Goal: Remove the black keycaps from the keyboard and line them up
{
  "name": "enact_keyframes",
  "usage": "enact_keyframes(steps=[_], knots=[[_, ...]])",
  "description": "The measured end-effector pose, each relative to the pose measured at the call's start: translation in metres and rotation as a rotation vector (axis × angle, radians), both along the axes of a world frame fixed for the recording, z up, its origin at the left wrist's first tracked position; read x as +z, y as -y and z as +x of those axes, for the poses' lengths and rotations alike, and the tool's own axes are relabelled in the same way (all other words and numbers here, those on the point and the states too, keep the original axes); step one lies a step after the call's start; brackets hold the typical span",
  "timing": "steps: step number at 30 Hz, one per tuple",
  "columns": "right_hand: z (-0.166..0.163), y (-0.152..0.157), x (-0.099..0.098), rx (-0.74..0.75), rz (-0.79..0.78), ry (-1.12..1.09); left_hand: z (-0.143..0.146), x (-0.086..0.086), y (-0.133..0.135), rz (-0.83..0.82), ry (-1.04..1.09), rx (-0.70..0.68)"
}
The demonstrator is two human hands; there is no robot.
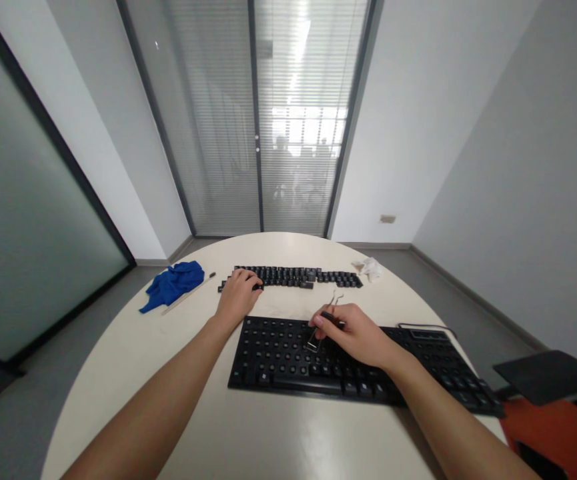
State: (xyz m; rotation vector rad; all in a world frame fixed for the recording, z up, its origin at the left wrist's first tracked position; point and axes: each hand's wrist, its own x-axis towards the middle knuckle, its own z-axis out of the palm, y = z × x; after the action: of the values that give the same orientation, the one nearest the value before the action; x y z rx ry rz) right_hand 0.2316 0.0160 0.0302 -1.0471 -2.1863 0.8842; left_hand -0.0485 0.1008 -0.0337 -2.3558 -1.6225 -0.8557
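Fingers of your right hand (353, 330) close around the black handle of a wire puller (332, 319), its lower wire loops over the keyboard (278, 357). Your left hand (238, 293) has its fingers bent down at the left end of the rows of loose keycaps (288, 275); you cannot tell whether they grip one. That keyboard lies on the right part of the counter (168, 407), its right end at the counter's right edge; bare key stems show over much of its left half, while caps sit along the front and right. Those loose keycaps stand in rows toward the counter's far edge. Near the left edge, a blue cloth (175, 283) lies beside a thin brush (188, 294); a crumpled white tissue (368, 269) lies near the far right edge.
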Motion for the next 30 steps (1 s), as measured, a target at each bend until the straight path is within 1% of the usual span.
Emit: enact_keyframes(steps=[4,9,14,19,21,24,27,29,30], knots=[[-0.001,0.002,-0.001,0.072,0.002,0.034,0.001,0.001,0.001,0.0,0.011,-0.004],[-0.004,0.004,-0.003,0.109,0.023,0.095,0.001,0.004,0.003,0.012,0.03,-0.001],[-0.005,0.005,-0.003,0.14,0.096,0.142,0.003,0.013,0.008,0.049,0.112,-0.017],[-0.004,0.005,-0.003,0.154,0.14,0.097,0.014,0.022,0.015,0.01,0.208,-0.078],[-0.004,0.006,-0.002,0.149,0.147,0.067,0.021,0.027,0.02,-0.037,0.227,-0.128],[-0.005,0.007,-0.001,0.137,0.147,0.052,0.032,0.036,0.031,-0.158,0.23,-0.258],[-0.005,0.007,-0.001,0.139,0.144,0.048,0.041,0.049,0.047,-0.325,0.2,-0.414],[-0.005,0.007,-0.001,0.152,0.143,0.048,0.046,0.059,0.058,-0.463,0.149,-0.537],[-0.005,0.007,-0.001,0.161,0.142,0.054,0.048,0.063,0.064,-0.513,0.119,-0.576]])
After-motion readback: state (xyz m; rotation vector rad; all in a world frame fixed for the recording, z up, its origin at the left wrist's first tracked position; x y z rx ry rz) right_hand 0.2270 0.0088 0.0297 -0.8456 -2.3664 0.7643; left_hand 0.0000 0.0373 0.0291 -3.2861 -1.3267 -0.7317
